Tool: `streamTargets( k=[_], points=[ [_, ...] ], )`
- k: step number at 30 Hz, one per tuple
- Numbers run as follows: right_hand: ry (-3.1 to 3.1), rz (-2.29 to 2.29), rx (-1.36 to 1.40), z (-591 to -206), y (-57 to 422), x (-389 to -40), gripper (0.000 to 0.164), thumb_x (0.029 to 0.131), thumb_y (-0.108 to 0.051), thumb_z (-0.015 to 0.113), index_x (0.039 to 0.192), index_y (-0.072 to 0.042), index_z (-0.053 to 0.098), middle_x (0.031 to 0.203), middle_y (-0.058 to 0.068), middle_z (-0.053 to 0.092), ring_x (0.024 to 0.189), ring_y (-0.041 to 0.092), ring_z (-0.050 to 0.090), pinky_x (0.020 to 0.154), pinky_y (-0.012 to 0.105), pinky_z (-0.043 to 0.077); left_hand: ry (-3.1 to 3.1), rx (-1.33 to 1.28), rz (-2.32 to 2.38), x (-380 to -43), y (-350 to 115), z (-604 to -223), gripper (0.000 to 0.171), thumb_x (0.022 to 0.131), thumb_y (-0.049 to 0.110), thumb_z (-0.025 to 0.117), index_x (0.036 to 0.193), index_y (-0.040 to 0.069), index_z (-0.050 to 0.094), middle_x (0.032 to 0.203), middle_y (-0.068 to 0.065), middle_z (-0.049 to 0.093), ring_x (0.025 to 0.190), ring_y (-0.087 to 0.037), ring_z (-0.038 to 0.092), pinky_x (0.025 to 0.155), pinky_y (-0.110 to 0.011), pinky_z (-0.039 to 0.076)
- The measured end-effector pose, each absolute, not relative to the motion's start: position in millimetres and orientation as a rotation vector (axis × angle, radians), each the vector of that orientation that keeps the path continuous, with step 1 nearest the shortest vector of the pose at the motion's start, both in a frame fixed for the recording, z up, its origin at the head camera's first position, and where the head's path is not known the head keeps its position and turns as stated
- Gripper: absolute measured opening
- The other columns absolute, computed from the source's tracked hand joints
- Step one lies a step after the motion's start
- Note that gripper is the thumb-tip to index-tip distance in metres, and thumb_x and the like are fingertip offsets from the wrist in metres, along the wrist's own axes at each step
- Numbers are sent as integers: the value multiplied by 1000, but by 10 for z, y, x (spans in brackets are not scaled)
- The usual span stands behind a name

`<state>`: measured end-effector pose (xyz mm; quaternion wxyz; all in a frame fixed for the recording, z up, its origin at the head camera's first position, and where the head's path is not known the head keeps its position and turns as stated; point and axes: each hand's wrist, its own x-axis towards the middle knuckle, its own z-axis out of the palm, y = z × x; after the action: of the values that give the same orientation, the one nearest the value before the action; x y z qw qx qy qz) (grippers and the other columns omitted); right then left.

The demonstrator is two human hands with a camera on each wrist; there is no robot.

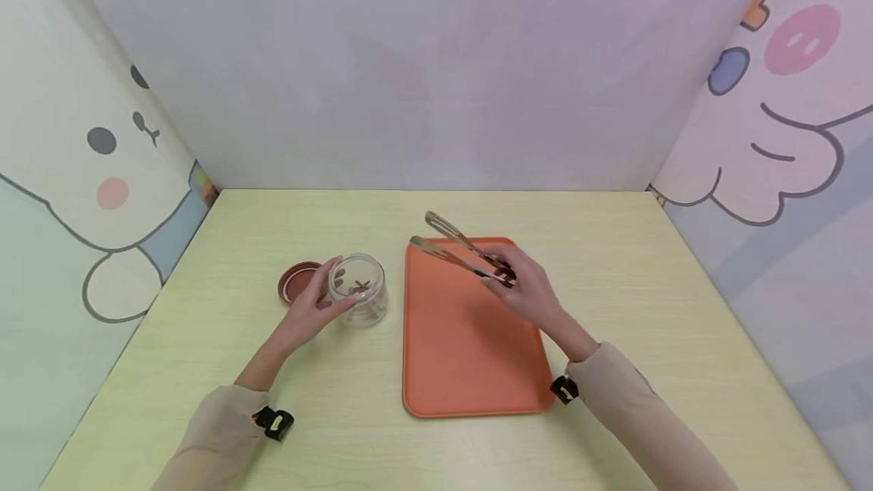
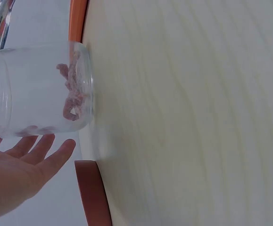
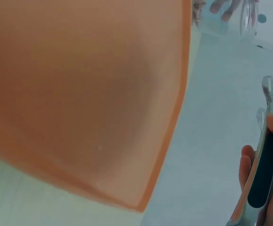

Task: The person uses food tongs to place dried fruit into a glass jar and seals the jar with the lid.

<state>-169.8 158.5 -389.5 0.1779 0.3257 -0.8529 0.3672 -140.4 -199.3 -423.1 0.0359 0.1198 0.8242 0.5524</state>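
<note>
A clear glass jar [image 1: 364, 309] stands upright on the table, with several small reddish-brown, twisted pieces [image 2: 74, 101] at its bottom. My left hand [image 1: 315, 309] holds the jar from its left side, thumb at the near side and fingers round the far side. In my right hand [image 1: 524, 286] is a pair of metal tongs [image 1: 453, 245] with dark grips [image 3: 264, 169]. The tongs' slotted tips are spread apart with nothing between them, above the far left corner of an orange tray [image 1: 470, 354].
A dark red round lid [image 1: 295, 283] lies on the table just left of the jar, partly behind my left hand. The tray lies right of the jar on the pale wooden table [image 1: 341, 430]. Walls with cartoon prints [image 1: 112, 195] enclose the table's sides.
</note>
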Motion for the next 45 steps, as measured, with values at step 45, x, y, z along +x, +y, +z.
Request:
streamTargets(
  k=[45],
  points=[
    [-2582,1110,-57,-4182,2643,-1225,49,80,-23,65,123,-5,46,94,16,55,79,22,51,54,20,42,2539,362,1678,-1377,-1993,-4210,71,83,25,62,139,19,19,133,-21,32,122,-37,28,91,-46,36]
  ],
)
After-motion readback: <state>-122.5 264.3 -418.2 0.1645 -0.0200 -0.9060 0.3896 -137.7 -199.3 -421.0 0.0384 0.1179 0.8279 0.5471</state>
